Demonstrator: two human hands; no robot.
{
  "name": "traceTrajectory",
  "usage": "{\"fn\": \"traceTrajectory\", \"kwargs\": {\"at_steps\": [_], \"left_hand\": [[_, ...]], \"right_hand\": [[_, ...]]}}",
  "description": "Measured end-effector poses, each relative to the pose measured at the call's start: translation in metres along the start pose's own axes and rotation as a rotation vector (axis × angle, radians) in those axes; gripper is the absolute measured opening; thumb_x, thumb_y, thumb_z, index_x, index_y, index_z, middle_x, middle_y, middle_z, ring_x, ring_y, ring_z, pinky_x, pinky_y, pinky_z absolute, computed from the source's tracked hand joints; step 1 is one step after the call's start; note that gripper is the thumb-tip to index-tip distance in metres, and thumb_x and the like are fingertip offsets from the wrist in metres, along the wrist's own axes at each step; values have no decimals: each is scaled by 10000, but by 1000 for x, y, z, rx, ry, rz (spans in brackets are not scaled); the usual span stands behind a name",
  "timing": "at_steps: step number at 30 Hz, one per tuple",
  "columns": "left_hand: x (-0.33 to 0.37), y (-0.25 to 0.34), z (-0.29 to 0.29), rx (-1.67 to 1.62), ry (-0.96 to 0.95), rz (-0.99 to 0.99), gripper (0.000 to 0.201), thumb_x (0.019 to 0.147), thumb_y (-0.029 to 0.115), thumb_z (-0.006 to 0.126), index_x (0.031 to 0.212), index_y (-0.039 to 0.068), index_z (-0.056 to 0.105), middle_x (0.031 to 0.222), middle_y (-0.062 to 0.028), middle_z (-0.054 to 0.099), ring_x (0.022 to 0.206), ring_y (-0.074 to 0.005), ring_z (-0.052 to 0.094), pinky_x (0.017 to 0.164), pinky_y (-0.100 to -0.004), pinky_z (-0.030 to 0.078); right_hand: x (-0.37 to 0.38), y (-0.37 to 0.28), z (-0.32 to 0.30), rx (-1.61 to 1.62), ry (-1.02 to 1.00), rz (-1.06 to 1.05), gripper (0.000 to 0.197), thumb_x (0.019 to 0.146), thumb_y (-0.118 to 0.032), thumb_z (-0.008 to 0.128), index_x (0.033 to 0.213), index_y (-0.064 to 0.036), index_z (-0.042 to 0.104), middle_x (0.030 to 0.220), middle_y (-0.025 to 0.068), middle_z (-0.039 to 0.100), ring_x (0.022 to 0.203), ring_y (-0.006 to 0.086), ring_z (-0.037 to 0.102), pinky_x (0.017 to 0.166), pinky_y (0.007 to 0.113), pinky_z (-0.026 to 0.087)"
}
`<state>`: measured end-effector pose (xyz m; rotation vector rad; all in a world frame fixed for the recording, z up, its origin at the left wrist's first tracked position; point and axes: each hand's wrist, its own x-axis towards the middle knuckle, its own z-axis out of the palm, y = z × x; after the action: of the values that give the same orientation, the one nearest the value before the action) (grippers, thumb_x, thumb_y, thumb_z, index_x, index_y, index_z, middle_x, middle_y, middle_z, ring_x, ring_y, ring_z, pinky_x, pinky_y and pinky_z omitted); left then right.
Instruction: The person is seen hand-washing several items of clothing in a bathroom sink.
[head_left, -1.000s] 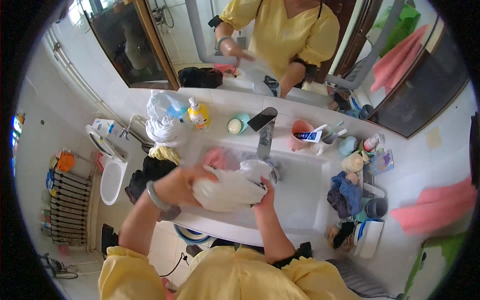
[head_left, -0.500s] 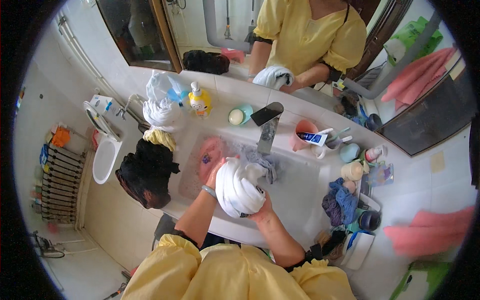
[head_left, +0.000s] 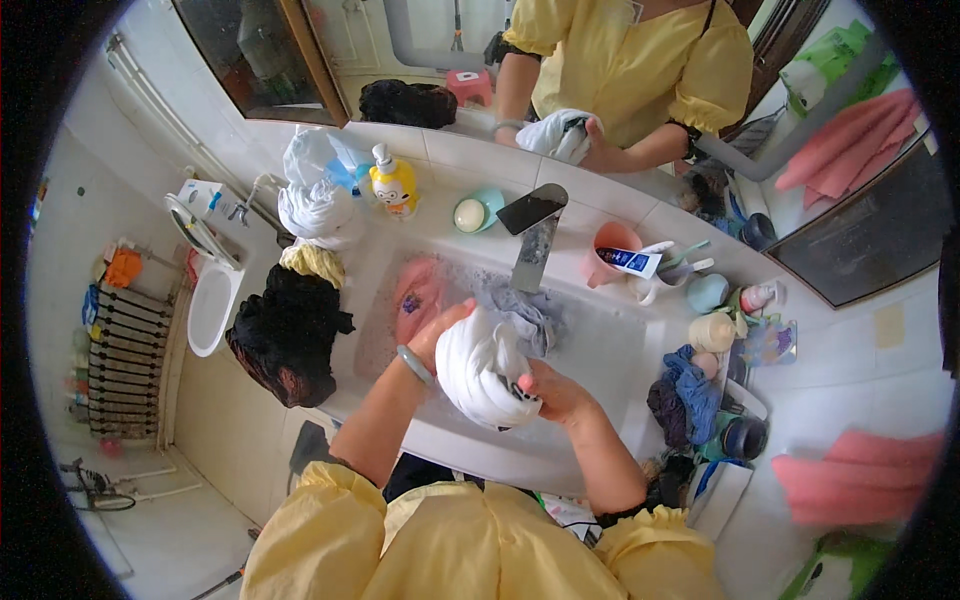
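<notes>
Both hands hold a rolled-up white garment (head_left: 478, 370) with a small dark patch at its lower right, above the white sink (head_left: 620, 385). My left hand (head_left: 436, 335), a pale bangle on its wrist, wraps the bundle's upper left; its fingers are partly hidden behind the cloth. My right hand (head_left: 563, 396) grips the lower right side, with the thumb lying on top near the dark patch. In the soapy water behind lie a pink cloth (head_left: 420, 290), at the left, and a grey-blue cloth (head_left: 532, 318) below the tap (head_left: 535, 235).
Left of the basin sits a black garment pile (head_left: 290, 335), with a white cloth bundle (head_left: 315, 212) behind. A yellow pump bottle (head_left: 393, 185), a soap dish (head_left: 490, 205) and a pink cup (head_left: 612, 250) line the back ledge. Blue cloth (head_left: 688, 385) and jars crowd the right.
The white bundle has turned slightly in my hands. My right hand has shifted to its side, its thumb now showing on top. The whole view has tilted a little.
</notes>
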<state>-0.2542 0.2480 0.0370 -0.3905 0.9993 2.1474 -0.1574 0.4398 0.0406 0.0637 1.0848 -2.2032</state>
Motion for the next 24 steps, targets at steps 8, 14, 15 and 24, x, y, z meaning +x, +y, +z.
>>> {"fn": "traceTrajectory", "kwargs": {"at_steps": [8,14,15,24], "left_hand": [[43,14,-29,1214,-374,219,340,809,280,643,1045,37,623,995,-125,650,877,-286,635,795,-371,518],[27,9,0,1663,70,173,465,708,364,658,1047,46,642,963,-206,658,896,-347,633,825,-387,493],[29,2,-3,1671,102,169,477,701,373,668,1045,42,643,961,-213,656,896,-345,635,827,-388,492],[-8,40,-81,965,232,150,444,739,327,677,1020,-16,646,972,-191,657,868,-303,645,797,-378,499]], "right_hand": [[30,-3,33,-735,237,110,815,533,-343,865,1187,3,523,1070,97,614,995,215,583,861,321,463],[63,39,41,-1221,316,202,886,464,-516,828,1177,-67,551,1154,120,605,1059,259,578,899,350,465],[70,44,41,-1256,362,198,906,454,-558,809,1182,-83,552,1181,117,597,1076,264,572,910,358,463],[78,33,80,-645,377,98,1059,533,-400,867,1380,-78,320,1270,143,484,1163,244,484,975,330,388]]}}
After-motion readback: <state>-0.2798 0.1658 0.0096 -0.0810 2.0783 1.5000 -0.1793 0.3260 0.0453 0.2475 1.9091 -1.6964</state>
